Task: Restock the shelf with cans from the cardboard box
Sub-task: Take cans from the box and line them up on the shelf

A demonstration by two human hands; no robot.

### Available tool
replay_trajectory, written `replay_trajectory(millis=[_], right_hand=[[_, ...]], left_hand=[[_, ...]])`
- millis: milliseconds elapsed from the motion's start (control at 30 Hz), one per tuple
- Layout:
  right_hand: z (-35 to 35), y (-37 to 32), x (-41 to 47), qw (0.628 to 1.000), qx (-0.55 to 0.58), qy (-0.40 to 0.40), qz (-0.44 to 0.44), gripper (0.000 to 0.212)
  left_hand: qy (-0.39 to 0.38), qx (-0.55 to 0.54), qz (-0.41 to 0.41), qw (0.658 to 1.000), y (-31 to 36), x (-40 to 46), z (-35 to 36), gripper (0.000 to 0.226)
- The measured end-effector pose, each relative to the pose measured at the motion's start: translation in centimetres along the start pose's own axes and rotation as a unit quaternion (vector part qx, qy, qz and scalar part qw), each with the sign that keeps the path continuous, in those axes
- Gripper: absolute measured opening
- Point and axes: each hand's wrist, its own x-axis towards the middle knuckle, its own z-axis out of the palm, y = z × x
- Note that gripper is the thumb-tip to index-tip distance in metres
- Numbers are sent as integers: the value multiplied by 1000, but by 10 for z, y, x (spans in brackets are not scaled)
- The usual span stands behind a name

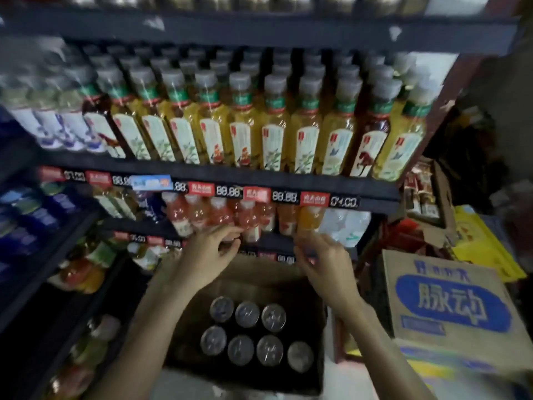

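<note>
Head view: the left hand (206, 255) reaches toward the shelf (259, 243), fingers loosely spread and holding nothing, tips near pink bottles (248, 220). The right hand (323, 261) is blurred, fingers relaxed, empty. Below both palms, cans (248, 314) stand in the box (317, 370).

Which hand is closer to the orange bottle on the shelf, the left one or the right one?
The right hand is nearer: its fingers reach up just below the orange bottle. The left hand is further to the left, at the pink bottles.
</note>
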Motion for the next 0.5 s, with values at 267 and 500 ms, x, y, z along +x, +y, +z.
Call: replay_trajectory(millis=[267,500], right_hand=[[134,13,-72,949,-149,-256,110,36],[182,22,-99,895,-159,-287,301,75]], left_hand=[[-168,-83,-173,967,-117,-91,65,36],[-250,-101,-218,938,-129,-99,125,78]])
